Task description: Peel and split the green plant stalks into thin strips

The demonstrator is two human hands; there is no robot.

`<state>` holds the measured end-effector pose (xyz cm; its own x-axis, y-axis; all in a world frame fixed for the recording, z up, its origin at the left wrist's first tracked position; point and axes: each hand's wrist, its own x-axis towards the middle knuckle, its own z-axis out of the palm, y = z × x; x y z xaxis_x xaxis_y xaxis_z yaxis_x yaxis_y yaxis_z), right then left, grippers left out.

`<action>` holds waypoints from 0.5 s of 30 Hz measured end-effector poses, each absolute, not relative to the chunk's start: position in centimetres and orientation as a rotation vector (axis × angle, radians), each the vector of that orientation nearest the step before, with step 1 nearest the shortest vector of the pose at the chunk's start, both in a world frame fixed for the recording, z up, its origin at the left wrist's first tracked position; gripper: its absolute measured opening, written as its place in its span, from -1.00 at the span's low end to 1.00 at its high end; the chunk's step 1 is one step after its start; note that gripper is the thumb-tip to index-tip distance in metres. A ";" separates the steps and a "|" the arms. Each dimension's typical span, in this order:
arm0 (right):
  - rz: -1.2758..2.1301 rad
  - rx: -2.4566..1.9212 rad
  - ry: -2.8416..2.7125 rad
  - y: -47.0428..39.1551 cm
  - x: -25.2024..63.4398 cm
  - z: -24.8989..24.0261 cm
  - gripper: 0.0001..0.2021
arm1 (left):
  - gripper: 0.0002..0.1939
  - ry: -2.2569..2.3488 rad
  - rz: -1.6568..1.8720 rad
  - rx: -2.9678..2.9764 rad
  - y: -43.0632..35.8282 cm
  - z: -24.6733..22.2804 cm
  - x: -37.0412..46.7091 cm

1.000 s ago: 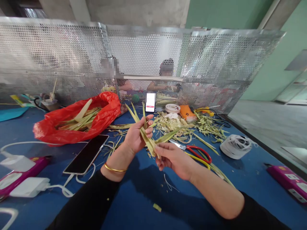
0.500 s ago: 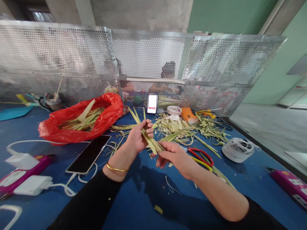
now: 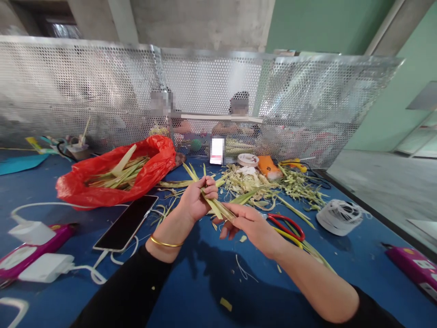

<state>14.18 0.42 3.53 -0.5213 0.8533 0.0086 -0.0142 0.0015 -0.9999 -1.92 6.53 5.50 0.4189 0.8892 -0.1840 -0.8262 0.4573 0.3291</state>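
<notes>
My left hand is closed round a bundle of pale green leaf strips, whose far ends fan out above the fist. Thumb and fingers of my right hand pinch the near end of the same bundle, lower and to the right. The strips slant down between both hands, held above the blue table. Close by my right wrist lie red-handled scissors, partly hidden by the hand and forearm. Beyond the hands is a heap of dry leaf scraps.
A red plastic bag of leaf strips stands left, near a charging phone and a purple power strip. To the right is a white string roll. A perforated metal screen closes the back; people sit behind it.
Both hands keep their hold on the strips. My right hand has shifted slightly right and down along the near end; the whole view has tilted a little.
</notes>
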 end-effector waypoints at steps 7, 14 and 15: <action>1.613 -0.851 -1.618 0.4 14.2 3.7 -0.54 | -0.69 0.365 1.057 0.116 6.4 5.8 -2.1; 1.622 -0.838 -1.619 0.3 14.3 4.1 -0.56 | -0.70 0.375 1.056 0.072 6.4 5.8 -2.2; 1.613 -0.844 -1.631 0.3 14.3 4.1 -0.56 | -0.70 0.378 1.060 0.071 6.4 5.8 -2.2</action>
